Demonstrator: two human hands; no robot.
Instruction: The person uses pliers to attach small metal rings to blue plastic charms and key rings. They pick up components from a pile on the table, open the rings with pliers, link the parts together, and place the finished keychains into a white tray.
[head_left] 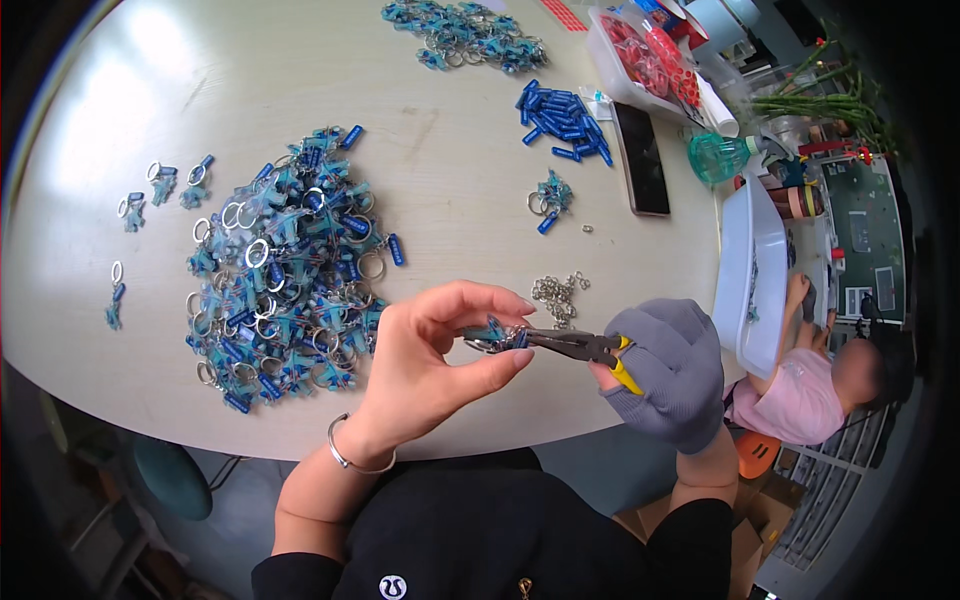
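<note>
Between the thumb and fingers of my left hand (430,345) is a blue keychain (493,335) with a metal ring. My right hand (672,370), in a grey glove, is closed round the yellow handles of long-nosed pliers (575,343). The pliers' tips meet the keychain at my left fingertips; the exact point of contact is too small to make out. Just beyond the pliers lies a small heap of silver jump rings (558,298). A big pile of blue keychains (290,270) spreads to the left of my left hand.
Blue tags (565,120) lie heaped near a phone (640,160). More keychains (465,35) sit at the far edge. A clear bin of red parts (640,60), a green spray bottle (720,157) and a white tray (750,270) line the right. Another person (800,390) sits beyond the tray.
</note>
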